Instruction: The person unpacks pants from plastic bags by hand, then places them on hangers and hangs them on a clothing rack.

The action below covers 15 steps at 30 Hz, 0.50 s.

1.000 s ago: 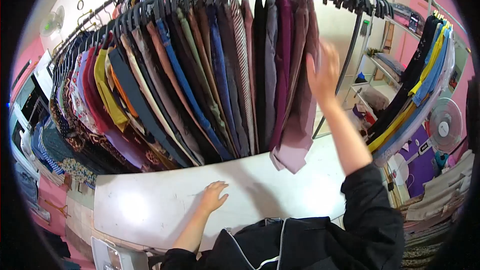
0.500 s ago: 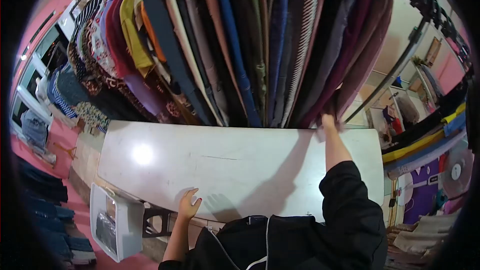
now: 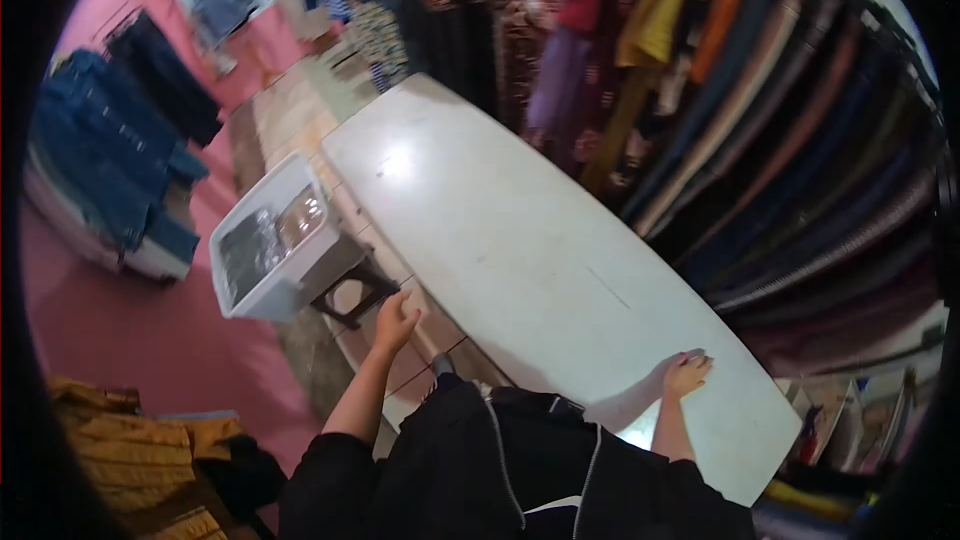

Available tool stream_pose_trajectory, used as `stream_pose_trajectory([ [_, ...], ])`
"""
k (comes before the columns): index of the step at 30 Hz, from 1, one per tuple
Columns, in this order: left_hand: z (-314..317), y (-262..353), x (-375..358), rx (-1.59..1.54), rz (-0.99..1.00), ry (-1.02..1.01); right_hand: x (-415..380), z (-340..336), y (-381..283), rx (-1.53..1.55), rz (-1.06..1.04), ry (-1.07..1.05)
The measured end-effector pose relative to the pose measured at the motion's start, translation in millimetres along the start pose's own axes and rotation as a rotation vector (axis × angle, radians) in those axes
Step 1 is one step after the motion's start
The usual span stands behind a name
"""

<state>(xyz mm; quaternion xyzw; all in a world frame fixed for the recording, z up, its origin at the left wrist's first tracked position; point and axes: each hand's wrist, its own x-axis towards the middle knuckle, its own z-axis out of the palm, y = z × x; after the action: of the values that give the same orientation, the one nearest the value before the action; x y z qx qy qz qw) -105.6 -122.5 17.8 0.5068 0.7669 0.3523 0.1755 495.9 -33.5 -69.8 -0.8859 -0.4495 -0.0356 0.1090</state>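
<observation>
My left hand (image 3: 397, 320) hangs in the air over the tiled floor, between the table's near edge and a white plastic bin (image 3: 330, 252). Its fingers are loosely apart, with nothing in them. At the near right part of the long white table (image 3: 500, 230), my right hand (image 3: 688, 373) is spread with its fingers forward. It is empty and appears to rest on the top or just above it. Clear plastic-wrapped packages (image 3: 262, 240) lie inside the bin, which stands on a dark stool (image 3: 355, 295).
Hanging clothes (image 3: 640, 80) crowd a rack along the table's far side. Denim garments (image 3: 110, 140) hang at the left, with mustard-coloured ones (image 3: 130, 450) at lower left. Shelves with goods (image 3: 850, 420) stand at right beyond the table's end.
My view has swung left toward the bin. The right hand has left the clothes at the rack's right end and come back over the tabletop. The left hand has moved off the table's edge.
</observation>
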Motion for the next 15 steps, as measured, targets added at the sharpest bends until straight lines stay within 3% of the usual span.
stream_pose_trajectory([
  [2,-14.2,-35.9,11.4,0.019,-0.034,0.103,-51.9,4.4,-59.7,0.066,-0.282,0.018],
  [6,-59.9,-82.3,36.2,0.08,-0.121,0.21,-153.3,-42.2,-197.1,0.217,-0.873,-0.309],
  [9,-99.9,-105.0,62.0,0.216,-0.126,0.321,-206.9,-47.8,-282.1,0.315,-1.166,-0.495],
  [12,-144.3,-138.1,84.1,0.292,-0.183,0.416,-244.4,-34.0,-359.2,0.333,-1.428,-0.439],
  [15,-188.8,-197.5,104.0,0.384,-0.265,0.488,-265.8,-27.1,-435.0,0.324,-1.48,-0.451],
])
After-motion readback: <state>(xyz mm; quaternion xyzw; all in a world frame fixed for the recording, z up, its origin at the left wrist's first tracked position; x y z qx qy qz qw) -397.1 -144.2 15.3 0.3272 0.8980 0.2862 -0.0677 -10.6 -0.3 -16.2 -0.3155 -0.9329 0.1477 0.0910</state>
